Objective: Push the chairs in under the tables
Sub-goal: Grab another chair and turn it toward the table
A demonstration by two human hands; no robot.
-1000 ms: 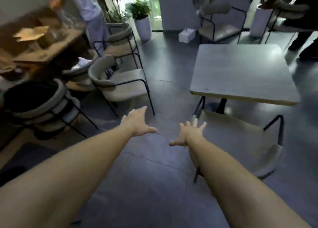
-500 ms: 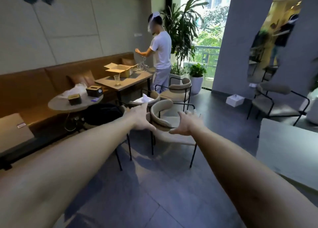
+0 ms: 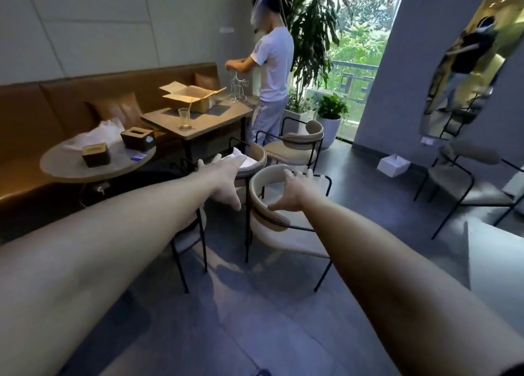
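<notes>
A beige chair (image 3: 272, 228) with a curved backrest and black metal legs stands on the dark floor ahead of me, away from the tables. My right hand (image 3: 295, 190) hovers over its backrest and seat, fingers spread, holding nothing. My left hand (image 3: 224, 177) reaches out just left of the backrest, open too. Behind stand a round table (image 3: 71, 167) and a square table (image 3: 209, 120). Two more beige chairs, one (image 3: 295, 146) near the square table and one (image 3: 249, 163) with white paper on it, stand close by.
A person in a white shirt (image 3: 273, 63) stands at the square table's far end by an open cardboard box (image 3: 190, 96). A brown bench (image 3: 34, 114) lines the wall. Another chair (image 3: 467, 188) and a grey tabletop corner (image 3: 496, 259) are at right. Potted plants (image 3: 330, 114) stand by the window.
My view swung from the grey table and its tucked chair toward the wall side. Both hands have come closer to the beige chair, the right one now over its backrest.
</notes>
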